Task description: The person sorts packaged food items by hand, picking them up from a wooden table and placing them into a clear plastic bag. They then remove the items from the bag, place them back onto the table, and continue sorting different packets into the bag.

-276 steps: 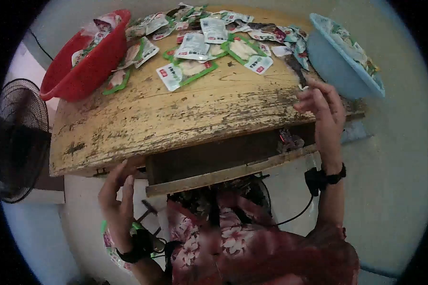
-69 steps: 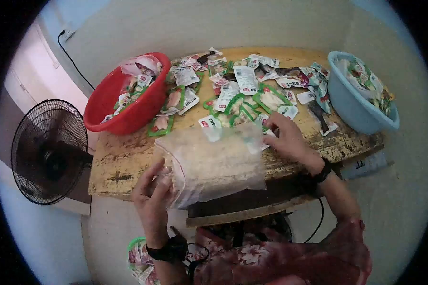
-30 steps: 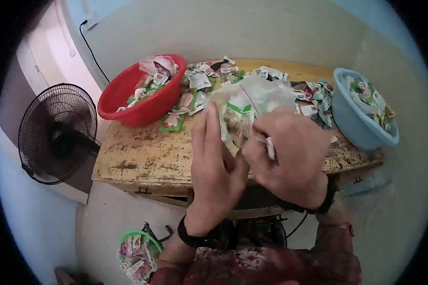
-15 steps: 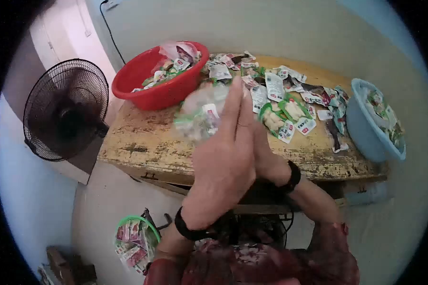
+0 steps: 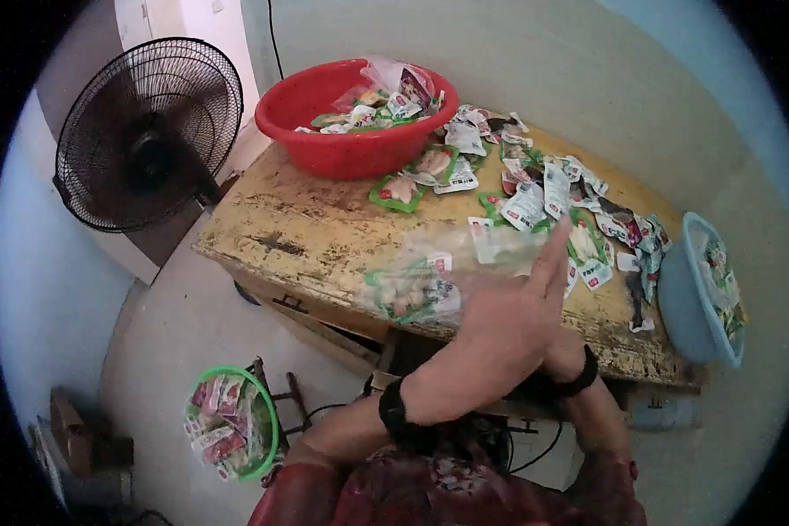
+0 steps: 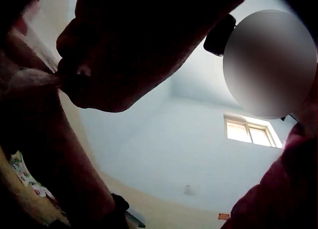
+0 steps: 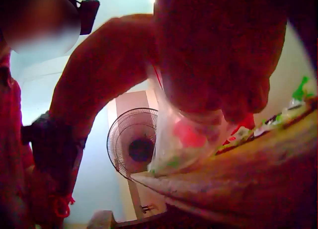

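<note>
In the head view my left hand (image 5: 478, 351) is in front of my right hand (image 5: 570, 355), and the two are close together over the table's front edge. Between them they pinch the mouth of a clear plastic bag (image 5: 425, 250). Blurred, the bag trails to the left with green-edged food packets (image 5: 403, 294) inside. In the right wrist view the bag (image 7: 171, 144) hangs below the dark, curled fingers of a hand. A strip of the plastic (image 6: 32, 80) shows beside curled fingers in the left wrist view. My right fingers are mostly hidden in the head view.
A red basin (image 5: 351, 153) with packets stands at the table's far left, a light blue basin (image 5: 693, 307) at the right. Loose packets (image 5: 526, 206) lie between them on the worn table (image 5: 307, 202). A fan (image 5: 149, 140) and a green-rimmed basket (image 5: 272, 430) stand left.
My hands were apart and without the bag, then held it out flat. Packets now show inside, and both hands have come together at its mouth. The head view has turned left.
</note>
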`<state>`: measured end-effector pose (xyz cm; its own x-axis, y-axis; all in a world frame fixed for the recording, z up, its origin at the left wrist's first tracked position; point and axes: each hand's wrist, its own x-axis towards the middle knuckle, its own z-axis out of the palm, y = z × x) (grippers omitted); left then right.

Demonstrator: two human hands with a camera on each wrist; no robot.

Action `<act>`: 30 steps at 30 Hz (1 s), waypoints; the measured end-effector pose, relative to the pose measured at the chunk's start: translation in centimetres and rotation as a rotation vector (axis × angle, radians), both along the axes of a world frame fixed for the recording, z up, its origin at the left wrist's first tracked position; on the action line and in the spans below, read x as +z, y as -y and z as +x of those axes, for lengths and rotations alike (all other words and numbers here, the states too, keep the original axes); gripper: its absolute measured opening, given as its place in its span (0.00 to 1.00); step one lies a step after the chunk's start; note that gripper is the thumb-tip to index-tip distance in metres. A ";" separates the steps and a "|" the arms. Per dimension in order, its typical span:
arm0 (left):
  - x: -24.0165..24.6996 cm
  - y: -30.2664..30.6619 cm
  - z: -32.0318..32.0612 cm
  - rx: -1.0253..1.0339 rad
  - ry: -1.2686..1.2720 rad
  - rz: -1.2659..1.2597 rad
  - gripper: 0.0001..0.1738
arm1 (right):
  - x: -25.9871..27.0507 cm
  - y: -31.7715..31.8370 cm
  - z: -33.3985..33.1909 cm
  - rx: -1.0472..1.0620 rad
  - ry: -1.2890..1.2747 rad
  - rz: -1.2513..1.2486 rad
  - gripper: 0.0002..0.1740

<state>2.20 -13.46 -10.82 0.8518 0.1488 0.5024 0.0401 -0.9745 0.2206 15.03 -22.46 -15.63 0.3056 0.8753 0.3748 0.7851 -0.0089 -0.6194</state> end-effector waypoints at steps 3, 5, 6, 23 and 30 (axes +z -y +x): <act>1.0 0.2 0.1 -0.083 -0.011 -0.036 0.42 | -0.8 0.1 -0.1 0.012 -0.042 0.006 0.20; 0.6 -0.5 0.1 -0.206 0.112 -0.090 0.39 | -1.7 -0.3 -0.4 0.025 -0.057 0.014 0.20; 0.3 -1.1 -0.2 -0.277 0.203 -0.118 0.37 | -2.0 -0.6 -0.4 0.027 -0.057 0.016 0.19; -7.4 -8.5 -5.6 0.185 0.133 -0.193 0.15 | -3.5 -2.3 -0.4 0.025 0.092 0.032 0.23; -5.5 -9.4 -4.7 0.242 0.387 -0.824 0.09 | -3.0 -2.1 0.0 -0.015 -0.277 0.115 0.16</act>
<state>-2.51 -4.03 -16.28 0.5470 0.7344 0.4017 0.0005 -0.4802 0.8772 15.03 -20.37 -18.67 0.4223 0.8267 0.3717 0.5861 0.0638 -0.8077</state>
